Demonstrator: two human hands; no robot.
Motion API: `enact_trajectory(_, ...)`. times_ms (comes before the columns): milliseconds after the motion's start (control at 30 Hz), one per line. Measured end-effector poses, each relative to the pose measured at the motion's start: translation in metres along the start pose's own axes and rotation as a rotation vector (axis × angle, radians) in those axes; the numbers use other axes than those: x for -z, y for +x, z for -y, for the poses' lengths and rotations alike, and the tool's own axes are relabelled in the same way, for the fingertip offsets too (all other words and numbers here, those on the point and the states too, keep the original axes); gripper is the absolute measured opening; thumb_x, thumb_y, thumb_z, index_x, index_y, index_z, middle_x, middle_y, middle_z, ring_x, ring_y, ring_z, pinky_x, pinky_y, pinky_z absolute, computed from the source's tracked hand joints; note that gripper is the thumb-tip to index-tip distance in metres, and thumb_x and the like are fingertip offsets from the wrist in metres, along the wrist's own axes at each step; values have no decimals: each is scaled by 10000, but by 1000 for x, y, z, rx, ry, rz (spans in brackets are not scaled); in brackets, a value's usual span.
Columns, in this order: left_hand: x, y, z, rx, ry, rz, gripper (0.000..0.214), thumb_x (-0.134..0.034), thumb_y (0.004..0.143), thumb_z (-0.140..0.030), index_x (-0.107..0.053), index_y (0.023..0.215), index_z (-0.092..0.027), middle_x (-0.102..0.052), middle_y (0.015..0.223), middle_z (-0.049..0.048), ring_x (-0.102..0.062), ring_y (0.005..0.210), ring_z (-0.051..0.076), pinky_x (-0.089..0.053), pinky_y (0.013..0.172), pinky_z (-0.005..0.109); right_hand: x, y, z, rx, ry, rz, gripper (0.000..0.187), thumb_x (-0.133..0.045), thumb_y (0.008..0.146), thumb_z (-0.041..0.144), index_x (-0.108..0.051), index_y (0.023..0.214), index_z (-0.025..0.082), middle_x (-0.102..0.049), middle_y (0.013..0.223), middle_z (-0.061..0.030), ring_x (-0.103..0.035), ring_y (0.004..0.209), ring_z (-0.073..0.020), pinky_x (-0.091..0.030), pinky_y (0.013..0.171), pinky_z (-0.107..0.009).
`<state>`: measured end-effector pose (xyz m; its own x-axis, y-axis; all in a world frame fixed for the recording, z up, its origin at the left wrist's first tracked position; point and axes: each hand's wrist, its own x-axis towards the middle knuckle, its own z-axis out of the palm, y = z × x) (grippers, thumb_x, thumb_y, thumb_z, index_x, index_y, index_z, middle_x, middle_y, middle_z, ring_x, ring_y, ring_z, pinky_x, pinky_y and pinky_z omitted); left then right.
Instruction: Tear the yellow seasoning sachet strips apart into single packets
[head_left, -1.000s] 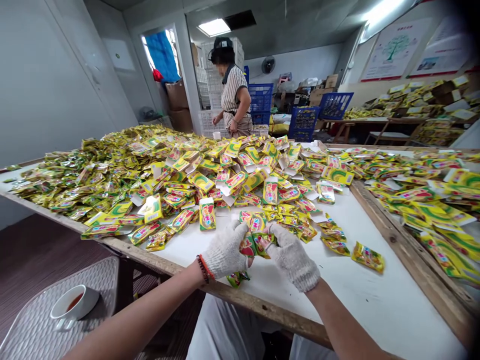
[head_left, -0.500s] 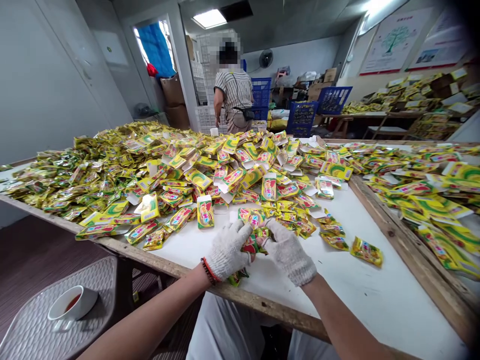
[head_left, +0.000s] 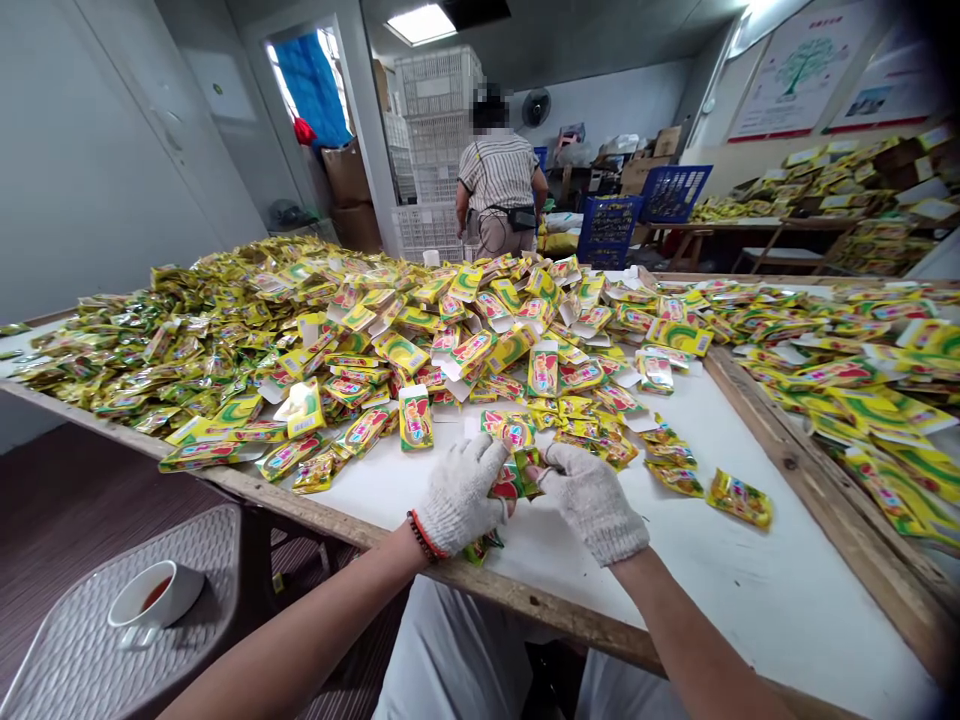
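Note:
Both hands wear white knitted gloves with bare fingertips. Between them, just above the white tabletop, is a small red, green and yellow packet [head_left: 517,474]. My left hand [head_left: 466,492] closes on its left side, and the fingers of my right hand [head_left: 594,502] pinch its right end. A small printed box [head_left: 510,427] lies just beyond my fingertips. Under my left wrist, a green sachet [head_left: 481,547] is partly hidden. Several yellow sachets [head_left: 673,466] lie to the right of my right hand, with a single sachet [head_left: 739,499] farther right.
A large heap of yellow sachets and boxes [head_left: 420,320] covers the table's far side. A wooden strip [head_left: 795,460] divides off another pile at right. A cup of dark drink [head_left: 157,603] stands on a stool at lower left. A person [head_left: 499,185] stands beyond the table.
More of the packet now shows between my hands, which stay close together. The person beyond the table has moved to the right, and the view has shifted slightly.

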<state>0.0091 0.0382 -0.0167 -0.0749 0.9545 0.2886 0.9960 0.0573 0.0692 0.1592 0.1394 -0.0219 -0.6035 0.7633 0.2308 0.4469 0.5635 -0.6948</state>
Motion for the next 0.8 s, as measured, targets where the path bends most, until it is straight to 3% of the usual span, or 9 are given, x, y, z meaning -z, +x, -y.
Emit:
enact_trajectory(133,-1,1,-3,-31,46,24,638,-637,685,-324,-456,1284,-199,-555,1140,101,-527,973,283,-437,782,394,-1,0,1,9,-19,-21,181,-547,784,304,-626,655,206,-602,634,-14,-491,600,-149,-383,590,-265)
enact_trajectory(233,-2,1,-4,-37,45,31,631,-637,682,-300,-458,1279,-208,-552,1159,104,-521,999,287,-433,798,401,-1,1,1,-14,142,108,182,-532,774,294,-677,715,200,-615,644,-10,-504,563,-136,-405,539,-243)
enact_trajectory(367,-3,1,-1,12,-1,5,659,-641,689,-341,-436,1301,-209,-549,1170,104,-528,977,282,-442,805,406,4,-2,5,-164,318,201,271,-530,771,318,-708,926,185,-637,626,1,-494,456,-112,-406,473,-233)
enact_trajectory(467,-4,1,-1,-5,-36,7,642,-640,685,-325,-447,1287,-212,-549,1168,100,-528,996,283,-445,814,401,3,-10,14,-231,484,425,303,-534,790,375,-683,963,176,-522,409,41,-408,329,-97,-318,383,-206)
enact_trajectory(567,-5,1,0,-67,-71,23,628,-633,690,-288,-453,1286,-203,-558,1128,107,-521,1033,295,-448,826,412,-1,-16,23,-267,672,618,329,-573,780,445,-640,978,191,-506,410,63,-417,302,-83,-269,351,-173)
enact_trajectory(700,-4,-3,6,-133,-240,-81,752,-657,711,-309,-345,1387,-205,-517,1208,129,-512,1100,295,-462,885,428,-5,-13,22,-314,704,562,334,-574,779,495,-584,926,195,-515,445,71,-420,295,-75,-228,325,-160)
enact_trajectory(800,1,-8,10,25,-551,-220,802,-689,733,-420,-299,1404,-218,-471,1297,139,-494,1187,285,-454,968,427,-4,-10,17,-310,755,428,314,-529,815,510,-537,870,201,-483,382,72,-353,292,-76,-201,329,-162)
